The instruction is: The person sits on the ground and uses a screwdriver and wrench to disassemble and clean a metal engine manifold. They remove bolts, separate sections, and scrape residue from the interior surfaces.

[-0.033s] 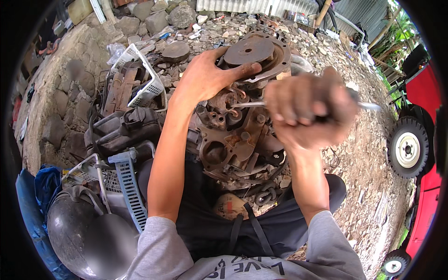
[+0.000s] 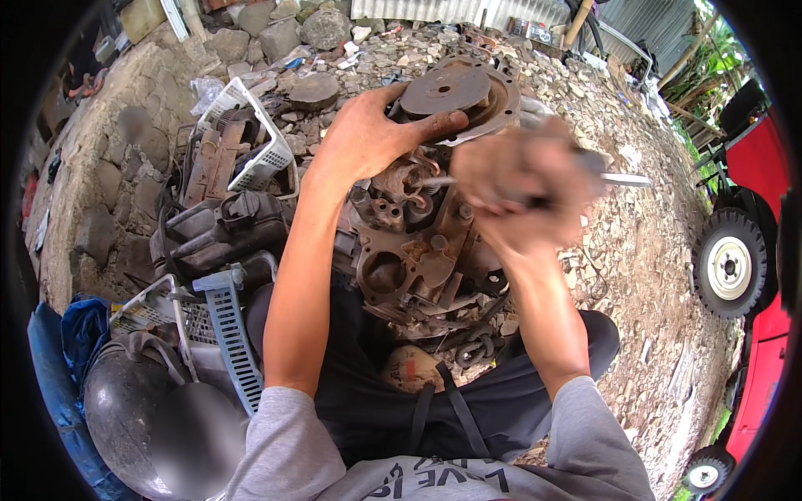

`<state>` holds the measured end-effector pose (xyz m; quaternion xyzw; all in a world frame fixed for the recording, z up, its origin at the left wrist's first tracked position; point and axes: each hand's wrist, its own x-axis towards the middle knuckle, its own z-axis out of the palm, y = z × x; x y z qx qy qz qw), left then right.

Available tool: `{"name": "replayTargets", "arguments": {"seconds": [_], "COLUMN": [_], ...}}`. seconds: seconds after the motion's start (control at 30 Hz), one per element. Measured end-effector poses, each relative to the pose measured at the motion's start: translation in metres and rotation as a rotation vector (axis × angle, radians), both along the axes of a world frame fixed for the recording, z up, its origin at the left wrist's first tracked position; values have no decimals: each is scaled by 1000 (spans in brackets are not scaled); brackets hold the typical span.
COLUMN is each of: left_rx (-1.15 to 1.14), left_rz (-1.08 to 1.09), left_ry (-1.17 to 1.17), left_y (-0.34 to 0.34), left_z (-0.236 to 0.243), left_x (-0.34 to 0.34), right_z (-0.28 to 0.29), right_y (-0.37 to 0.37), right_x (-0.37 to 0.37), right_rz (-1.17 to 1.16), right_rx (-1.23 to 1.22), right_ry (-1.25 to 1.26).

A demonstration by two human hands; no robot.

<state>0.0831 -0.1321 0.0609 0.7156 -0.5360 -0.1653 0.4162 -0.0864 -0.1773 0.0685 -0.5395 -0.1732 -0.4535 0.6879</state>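
A rusty, greasy engine assembly (image 2: pixel 430 267) stands on the stony ground between my legs. At its far end is a round metal disc (image 2: pixel 439 90) on a wider bolted flange. My left hand (image 2: pixel 372 134) grips the disc, thumb over its near edge and fingers behind it. My right hand (image 2: pixel 526 179), smeared by motion, is closed around a tool with a thin metal shaft (image 2: pixel 441 181). The tip points left at the rusty fittings in the middle of the assembly; contact cannot be made out. Bright metal also sticks out on the hand's right side. The handle is mostly hidden.
To the left are a white plastic crate (image 2: pixel 263 159) with rusty parts, a dark engine part (image 2: pixel 225 234), a blue-grey crate (image 2: pixel 234 342) and a round black object (image 2: pixel 125 401). A stone wall (image 2: pixel 100 192) borders the left. A red vehicle (image 2: pixel 762 334) stands at far right.
My right hand has shifted left toward the assembly with the tool, and less of the shaft shows on its left side. My left hand stays in place on the disc.
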Motion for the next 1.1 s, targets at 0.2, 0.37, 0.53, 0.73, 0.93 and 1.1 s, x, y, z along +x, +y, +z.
{"name": "replayTargets", "arguments": {"seconds": [0.2,0.37,0.53,0.73,0.93,1.1], "left_rx": [12,-26,27,-107,-48,-72], "left_rz": [16,-17,-15,-69,-55,-98], "left_ry": [-9,11,12,97,74,122], "left_y": [1,1,6,4,3,3], "left_z": [0,0,7,-13,-4,-6], "left_x": [3,5,0,12,6,8], "right_z": [17,3,9,-16,13,-22], "right_y": [-1,5,0,28,27,25], "right_x": [-4,9,2,16,-4,20], "right_rz": [45,-90,-4,-161,-142,-174], "right_rx": [-92,-3,-131,65,-33,33], "right_ry": [-43,82,4,43,-80,-63]}}
